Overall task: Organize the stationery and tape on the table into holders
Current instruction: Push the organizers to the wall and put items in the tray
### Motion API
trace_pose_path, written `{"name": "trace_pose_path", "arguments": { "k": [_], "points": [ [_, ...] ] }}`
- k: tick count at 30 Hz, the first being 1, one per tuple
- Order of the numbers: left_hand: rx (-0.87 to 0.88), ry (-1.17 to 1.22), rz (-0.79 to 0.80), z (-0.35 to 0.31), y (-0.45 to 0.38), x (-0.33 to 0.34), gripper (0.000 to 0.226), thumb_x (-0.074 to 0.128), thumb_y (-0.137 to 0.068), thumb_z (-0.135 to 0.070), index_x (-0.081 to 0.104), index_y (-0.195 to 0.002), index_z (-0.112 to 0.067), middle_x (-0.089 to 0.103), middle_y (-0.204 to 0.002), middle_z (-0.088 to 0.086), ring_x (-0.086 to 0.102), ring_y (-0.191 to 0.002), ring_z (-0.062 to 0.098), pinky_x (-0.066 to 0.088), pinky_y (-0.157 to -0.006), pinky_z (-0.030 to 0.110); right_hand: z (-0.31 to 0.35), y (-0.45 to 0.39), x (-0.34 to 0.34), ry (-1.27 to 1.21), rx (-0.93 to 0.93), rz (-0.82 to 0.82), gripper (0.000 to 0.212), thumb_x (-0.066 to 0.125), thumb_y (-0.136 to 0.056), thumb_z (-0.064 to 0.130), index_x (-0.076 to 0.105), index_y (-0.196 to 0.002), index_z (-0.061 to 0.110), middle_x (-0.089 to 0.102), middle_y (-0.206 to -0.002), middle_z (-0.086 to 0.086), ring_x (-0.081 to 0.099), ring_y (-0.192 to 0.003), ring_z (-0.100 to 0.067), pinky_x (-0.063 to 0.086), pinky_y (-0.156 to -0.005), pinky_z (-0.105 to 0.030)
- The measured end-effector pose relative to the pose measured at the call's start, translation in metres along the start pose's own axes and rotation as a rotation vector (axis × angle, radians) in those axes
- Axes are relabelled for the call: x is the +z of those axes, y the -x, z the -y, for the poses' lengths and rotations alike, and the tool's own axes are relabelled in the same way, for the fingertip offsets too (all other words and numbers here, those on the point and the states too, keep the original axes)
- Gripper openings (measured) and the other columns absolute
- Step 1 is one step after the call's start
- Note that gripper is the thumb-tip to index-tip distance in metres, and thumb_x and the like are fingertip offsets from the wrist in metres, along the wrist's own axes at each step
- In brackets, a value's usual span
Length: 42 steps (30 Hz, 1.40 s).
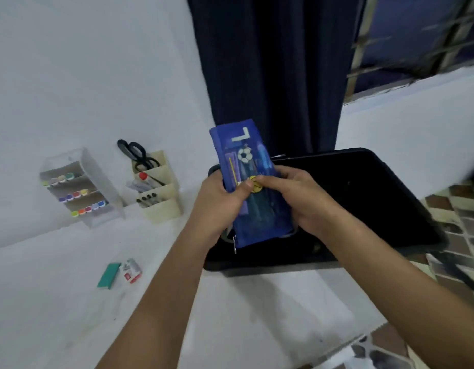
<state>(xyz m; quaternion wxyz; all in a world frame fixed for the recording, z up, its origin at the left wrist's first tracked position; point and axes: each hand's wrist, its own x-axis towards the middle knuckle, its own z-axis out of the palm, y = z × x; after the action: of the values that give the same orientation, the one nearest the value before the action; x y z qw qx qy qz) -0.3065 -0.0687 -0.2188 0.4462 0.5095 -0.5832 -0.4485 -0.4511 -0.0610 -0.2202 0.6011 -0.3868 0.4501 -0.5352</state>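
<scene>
Both hands, left hand (222, 201) and right hand (297, 198), grip the blue pencil pouch (246, 182) above the black case (363, 203), table's far right. Marker rack (79, 187) and beige holder (158, 187) at far edge look filled; green box (109, 275) and white pack (132, 270) left loose near left edge.

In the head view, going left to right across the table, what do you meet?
Clear marker rack → green eraser box → small white and red box → beige organizer with scissors → blue pencil pouch gripped by both hands → black case.

Bare forearms, no sleeves, no jewellery
</scene>
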Motion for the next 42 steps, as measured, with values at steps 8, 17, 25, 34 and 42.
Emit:
{"name": "trace_pose_path", "arguments": {
  "k": [8,17,25,34,42],
  "points": [
    [-0.031,-0.120,0.203,-0.012,-0.059,0.147,0.024,0.073,-0.081,-0.025,0.056,-0.097,-0.027,0.070,-0.097,0.000,0.069,-0.090,0.018,0.057,-0.083,0.043,0.043,-0.001,-0.152,0.307,-0.029,-0.262,0.013,0.069,-0.086,0.007,0.067,-0.096,0.015,0.072,-0.079,0.000,0.068,-0.063,-0.008,0.050,-0.049,-0.019],
    [-0.190,-0.522,0.237,0.018,-0.074,0.198,0.021,0.065,-0.078,-0.027,0.057,-0.095,-0.017,0.067,-0.092,0.007,0.067,-0.082,0.025,0.060,-0.071,0.040,0.012,-0.028,-0.201,0.575,0.205,-0.249,0.019,0.069,-0.085,0.009,0.064,-0.103,0.007,0.070,-0.095,-0.013,0.068,-0.085,-0.025,0.057,-0.077,-0.043],
    [-0.419,-0.766,0.465,0.028,-0.057,0.215,0.030,0.057,-0.084,-0.010,0.057,-0.113,-0.003,0.065,-0.098,0.018,0.069,-0.077,0.032,0.061,-0.063,0.042,-0.007,-0.026,-0.209,0.995,0.272,-0.035,0.057,0.077,-0.078,0.020,0.048,-0.127,0.016,0.061,-0.111,-0.005,0.061,-0.094,-0.020,0.052,-0.066,-0.027],
    [-0.415,-0.926,0.486,0.031,-0.050,0.223,0.029,0.054,-0.088,-0.005,0.056,-0.116,-0.001,0.063,-0.103,0.024,0.071,-0.075,0.035,0.061,-0.066,0.042,-0.015,-0.030,-0.210,1.272,0.319,0.053,0.047,0.065,-0.089,0.023,0.051,-0.131,0.009,0.061,-0.121,-0.014,0.063,-0.092,-0.023,0.053,-0.074,-0.027],
    [-0.297,-1.000,0.422,0.033,-0.056,0.224,0.031,0.060,-0.086,-0.007,0.058,-0.117,-0.002,0.062,-0.111,0.016,0.062,-0.086,0.025,0.049,-0.068,0.026,-0.014,-0.032,-0.205,1.300,0.248,0.066,0.041,0.060,-0.092,0.020,0.053,-0.131,0.008,0.060,-0.127,-0.012,0.058,-0.115,-0.027,0.046,-0.099,-0.031]
  ]
}}
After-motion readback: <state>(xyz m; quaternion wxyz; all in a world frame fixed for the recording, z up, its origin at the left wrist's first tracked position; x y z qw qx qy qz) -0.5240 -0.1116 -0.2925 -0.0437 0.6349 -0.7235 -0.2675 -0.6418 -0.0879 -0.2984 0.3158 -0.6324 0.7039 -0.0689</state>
